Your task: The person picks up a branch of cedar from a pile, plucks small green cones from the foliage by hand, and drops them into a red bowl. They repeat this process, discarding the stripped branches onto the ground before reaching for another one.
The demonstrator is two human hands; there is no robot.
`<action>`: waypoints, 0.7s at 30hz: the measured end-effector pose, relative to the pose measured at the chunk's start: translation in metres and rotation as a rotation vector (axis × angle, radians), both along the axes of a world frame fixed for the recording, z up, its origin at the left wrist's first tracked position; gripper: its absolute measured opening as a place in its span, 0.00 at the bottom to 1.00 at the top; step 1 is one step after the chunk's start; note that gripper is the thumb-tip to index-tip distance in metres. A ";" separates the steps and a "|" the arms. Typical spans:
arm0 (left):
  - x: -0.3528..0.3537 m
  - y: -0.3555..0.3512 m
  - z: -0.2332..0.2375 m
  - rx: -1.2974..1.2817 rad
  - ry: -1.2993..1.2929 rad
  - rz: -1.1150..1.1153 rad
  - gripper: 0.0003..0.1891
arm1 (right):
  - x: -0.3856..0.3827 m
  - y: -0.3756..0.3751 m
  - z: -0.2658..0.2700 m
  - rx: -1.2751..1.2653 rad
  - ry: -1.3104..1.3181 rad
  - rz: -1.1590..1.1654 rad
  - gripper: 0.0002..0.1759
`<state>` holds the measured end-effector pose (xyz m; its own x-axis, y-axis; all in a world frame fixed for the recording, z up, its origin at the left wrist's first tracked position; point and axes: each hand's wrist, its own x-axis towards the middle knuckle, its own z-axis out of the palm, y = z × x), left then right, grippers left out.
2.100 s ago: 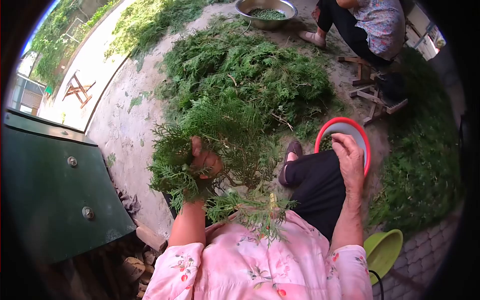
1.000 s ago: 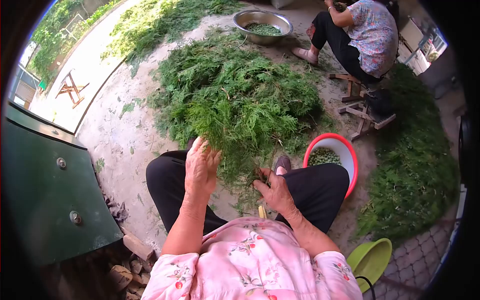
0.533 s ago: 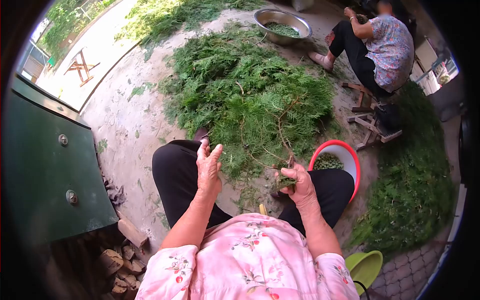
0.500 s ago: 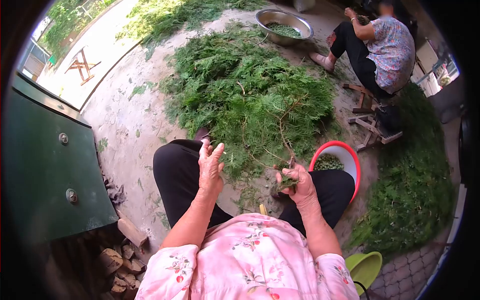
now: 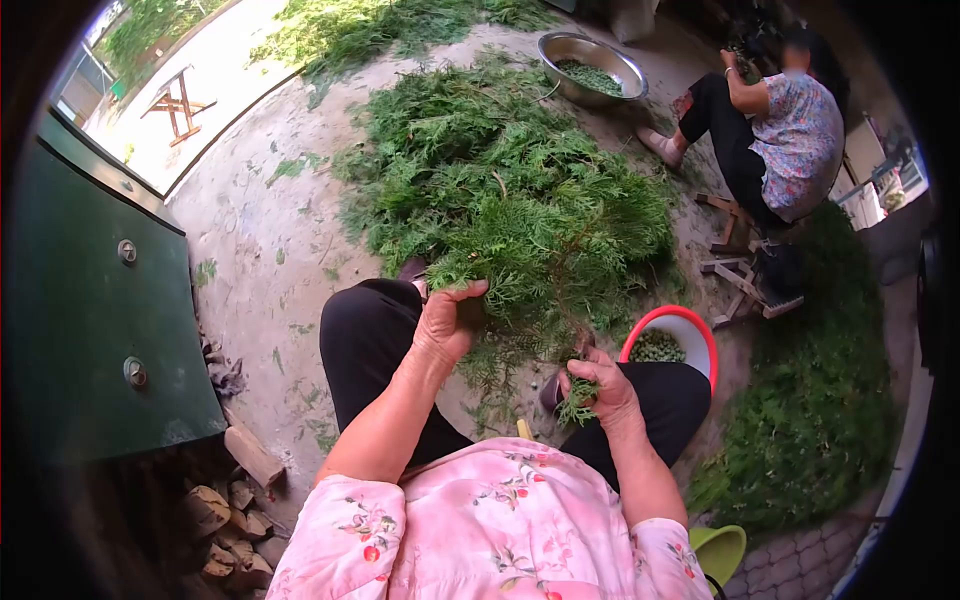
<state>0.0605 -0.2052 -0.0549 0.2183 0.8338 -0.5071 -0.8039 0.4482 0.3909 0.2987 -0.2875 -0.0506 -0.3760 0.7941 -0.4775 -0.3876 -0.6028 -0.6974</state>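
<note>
My right hand [image 5: 604, 388] is closed around the woody stem of a leafy evergreen branch [image 5: 560, 285], with a small green sprig poking out below the fingers. The branch spreads forward over the heap, and its outline blends into the foliage behind. At the branch's left side, my left hand [image 5: 447, 325] has its thumb and fingers closed on the leafy tips; what lies inside the grip is partly hidden. Just beyond my right knee stands a red-rimmed white basin [image 5: 712, 345] holding small green cones or berries [image 5: 657, 346].
A large heap of evergreen cuttings [image 5: 480, 150] lies ahead. Behind it sits a metal basin [image 5: 620, 62] of green pieces, near a seated person [image 5: 795, 135]. More greenery [image 5: 800, 430] covers the right; a green panel [image 5: 115, 300] and firewood [image 5: 235, 525] are left.
My left hand has moved forward and right, from open fingers in the air to closing on the branch's leafy tips. My right hand still grips the stem, slightly lower. The view has shifted a little.
</note>
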 end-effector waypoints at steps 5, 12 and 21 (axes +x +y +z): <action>-0.019 0.017 -0.039 -0.001 -0.004 -0.004 0.13 | -0.017 0.012 -0.006 0.195 -0.342 -0.165 0.23; -0.046 0.067 0.033 0.122 0.479 0.087 0.17 | -0.002 0.054 0.031 0.395 -0.928 -0.088 0.16; -0.083 0.114 0.020 0.087 0.388 0.285 0.16 | -0.006 0.086 -0.029 0.450 -1.543 1.557 0.21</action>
<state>-0.0229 -0.0913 -0.0345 -0.2159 0.8756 -0.4321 -0.6774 0.1845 0.7121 0.2927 -0.2013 -0.0796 -0.2539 0.4451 -0.8587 0.8989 0.4363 -0.0396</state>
